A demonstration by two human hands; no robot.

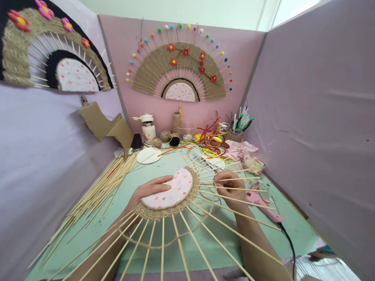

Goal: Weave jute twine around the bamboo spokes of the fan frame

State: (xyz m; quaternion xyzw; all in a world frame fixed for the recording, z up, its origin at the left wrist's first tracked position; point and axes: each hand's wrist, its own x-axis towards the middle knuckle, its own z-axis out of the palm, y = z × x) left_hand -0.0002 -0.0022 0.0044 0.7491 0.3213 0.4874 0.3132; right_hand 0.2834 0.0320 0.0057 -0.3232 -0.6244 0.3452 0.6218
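Observation:
A half-round fan frame lies before me, its white centre [169, 192] dotted with pinkish-red spots and edged with a woven twine band [189, 200]. Thin wooden sticks [182, 256] spread from the band to the right and toward me. My left hand [152, 190] rests on the left part of the centre with its fingers stretched out flat; its thumb is hidden. Among the sticks on the right, my right hand [230, 188] is closed in a pinch on a strand of twine [158, 247], which loops loosely across the sticks.
Loose sticks [101, 194] lie at the left, near a white oval piece [148, 155]. A pink glue gun [265, 206] with a black cord is at the right. Behind are a white bottle [148, 130], twine balls [165, 136] and colourful pipe cleaners [211, 137]. Finished fans [150, 70] hang on the partitions.

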